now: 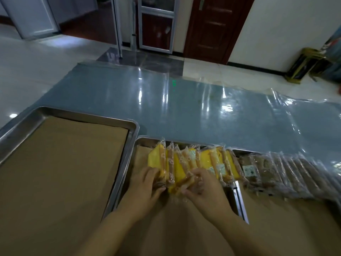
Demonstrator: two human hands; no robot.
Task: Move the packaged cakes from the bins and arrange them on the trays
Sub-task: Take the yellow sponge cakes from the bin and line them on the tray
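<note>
On the middle tray (142,143), both hands (147,183) (204,189) clasp the upright yellow cake packets (177,169) between them.

Shiny metal trays (132,126), flat brown paper (60,163) inside them, dull and smooth, cakes (184,163) in clear crinkly plastic wrap, shiny plastic sheet (184,108) on the table, glossy floor (36,58), dark wood door (214,24)
</note>
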